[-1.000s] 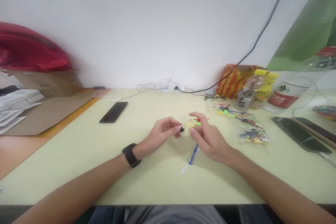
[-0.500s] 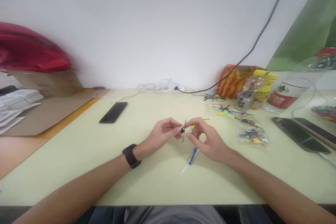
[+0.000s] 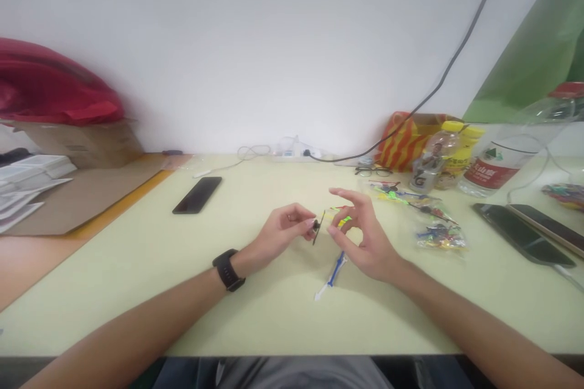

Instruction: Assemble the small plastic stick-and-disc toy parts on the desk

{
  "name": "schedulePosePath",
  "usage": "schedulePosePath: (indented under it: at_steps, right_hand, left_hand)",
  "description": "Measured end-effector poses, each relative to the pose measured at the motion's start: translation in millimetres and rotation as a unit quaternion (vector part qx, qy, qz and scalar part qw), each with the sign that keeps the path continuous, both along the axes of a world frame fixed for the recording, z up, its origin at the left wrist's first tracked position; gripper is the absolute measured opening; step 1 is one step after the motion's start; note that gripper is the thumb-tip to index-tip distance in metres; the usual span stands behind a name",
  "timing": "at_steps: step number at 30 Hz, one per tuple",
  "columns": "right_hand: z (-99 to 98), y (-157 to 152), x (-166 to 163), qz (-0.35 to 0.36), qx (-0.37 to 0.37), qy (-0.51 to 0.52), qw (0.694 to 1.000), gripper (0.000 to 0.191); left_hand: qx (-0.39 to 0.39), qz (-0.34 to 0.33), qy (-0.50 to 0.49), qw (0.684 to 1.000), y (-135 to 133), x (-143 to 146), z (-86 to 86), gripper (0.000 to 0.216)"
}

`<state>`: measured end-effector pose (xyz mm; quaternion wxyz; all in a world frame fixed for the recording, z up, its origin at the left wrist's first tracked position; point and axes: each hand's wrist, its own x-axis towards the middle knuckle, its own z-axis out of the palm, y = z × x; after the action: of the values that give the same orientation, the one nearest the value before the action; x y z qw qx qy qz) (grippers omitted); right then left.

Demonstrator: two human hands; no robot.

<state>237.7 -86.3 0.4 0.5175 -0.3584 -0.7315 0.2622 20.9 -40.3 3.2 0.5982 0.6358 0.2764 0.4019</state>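
Note:
Between thumb and fingertips, my left hand point(image 3: 286, 232) pinches a small dark piece with a thin flat blade across it point(image 3: 317, 227), held above the table. Just to its right is my right hand point(image 3: 362, 234), its index finger raised and its fingers apart, holding nothing that I can see. The right fingertips are close to the blade; whether the thumb touches it I cannot tell. Below the right hand lies a blue and white plastic stick point(image 3: 336, 270) with an arrow-like white end. Yellow and red plastic bits point(image 3: 345, 219) show partly behind the right fingers.
Clear bags of colourful plastic parts point(image 3: 438, 236) lie on the right, near bottles point(image 3: 495, 164) and two phones point(image 3: 524, 234). A black phone point(image 3: 197, 195) lies left of centre. Glasses point(image 3: 373, 171) and a power strip point(image 3: 296, 155) are by the wall. Cardboard point(image 3: 91, 194) covers the left side.
My right index finger has lifted up off the blade and the right fingers have spread. The blade has turned slightly in my left hand, which stays in place.

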Motion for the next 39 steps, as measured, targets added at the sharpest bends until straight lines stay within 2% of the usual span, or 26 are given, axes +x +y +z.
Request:
schedulePosePath:
  at_steps: [4,6,13,39]
  right_hand:
    - [3.3,1.8,4.9,0.032,-0.139,-0.013,0.99,0.028]
    - [2.7,4.6,7.1,0.028,-0.164,-0.007,0.986,0.026]
    - [-4.2,8.6,4.7,0.032,-0.106,-0.004,0.994,0.022]
    - [0.9,3.2,4.4,0.041,-0.066,-0.056,0.995,0.013]
  left_hand:
    - [-0.002,0.012,0.003,1.0,1.5,-0.6,-2.4,0.028]
    - [-0.002,0.012,0.005,1.0,2.2,-1.0,-3.7,0.029]
    - [-0.001,0.006,0.012,1.0,1.5,-1.1,-2.7,0.03]
    - [-0.004,-0.009,0.015,1.0,1.7,-1.0,-3.7,0.027]
